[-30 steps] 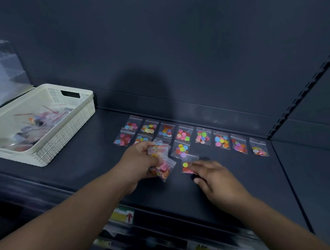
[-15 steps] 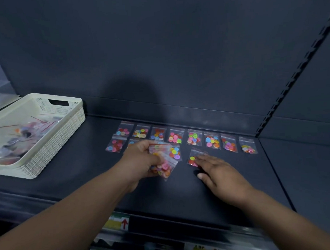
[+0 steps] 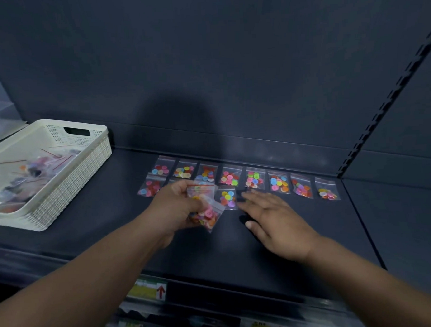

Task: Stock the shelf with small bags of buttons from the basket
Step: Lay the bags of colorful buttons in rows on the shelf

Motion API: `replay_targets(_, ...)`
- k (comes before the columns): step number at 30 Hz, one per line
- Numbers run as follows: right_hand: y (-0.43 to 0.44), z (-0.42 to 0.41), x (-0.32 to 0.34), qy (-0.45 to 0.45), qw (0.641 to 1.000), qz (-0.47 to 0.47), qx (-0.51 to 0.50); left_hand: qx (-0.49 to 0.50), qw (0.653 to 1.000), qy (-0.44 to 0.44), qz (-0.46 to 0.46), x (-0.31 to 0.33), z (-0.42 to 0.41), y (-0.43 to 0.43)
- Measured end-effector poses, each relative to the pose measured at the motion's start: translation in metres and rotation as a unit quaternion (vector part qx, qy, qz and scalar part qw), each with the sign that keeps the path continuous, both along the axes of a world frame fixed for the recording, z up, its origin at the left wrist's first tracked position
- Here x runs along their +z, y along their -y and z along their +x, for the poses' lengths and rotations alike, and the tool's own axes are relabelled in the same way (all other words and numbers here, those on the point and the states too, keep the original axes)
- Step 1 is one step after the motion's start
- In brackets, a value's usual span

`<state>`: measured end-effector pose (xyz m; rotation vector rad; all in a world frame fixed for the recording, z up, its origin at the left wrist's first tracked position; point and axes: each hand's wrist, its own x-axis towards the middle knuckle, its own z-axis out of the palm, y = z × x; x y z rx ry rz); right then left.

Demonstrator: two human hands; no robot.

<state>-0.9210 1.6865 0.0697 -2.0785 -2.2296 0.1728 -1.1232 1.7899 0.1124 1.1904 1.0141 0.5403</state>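
A cream basket (image 3: 69, 184) sits at the left end of the shelf (image 3: 100, 217), within easy reach, with loose bags of buttons (image 3: 37, 168) left inside. To its right the left hand (image 3: 177, 207) hovers just above the shelf, its grip closed round a bunch of bags (image 3: 206, 213), probably kept as a ready supply to save trips to the basket. Behind it a back row (image 3: 254, 179) of bags lies flat, side by side along the rear wall with the buttons showing, and a front row (image 3: 228, 198) is started. The right hand (image 3: 278, 222) lies flat with straight fingers, its grip wide, at the next gap in the front row. Whether a bag lies under its fingertips is hidden.
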Motion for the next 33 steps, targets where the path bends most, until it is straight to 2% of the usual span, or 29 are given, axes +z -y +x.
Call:
replay_targets(8, -0.015, -0.022, -0.007, 0.001, 0.999, -0.036, 0.005, 0.021, 1.000, 0.011, -0.004, -0.001, -0.008, -0.005)
replay_targets(33, -0.022, -0.033, -0.007, -0.003, 0.999, -0.027, -0.025, 0.009, 1.000, 0.005, -0.014, -0.007, 0.004, -0.009)
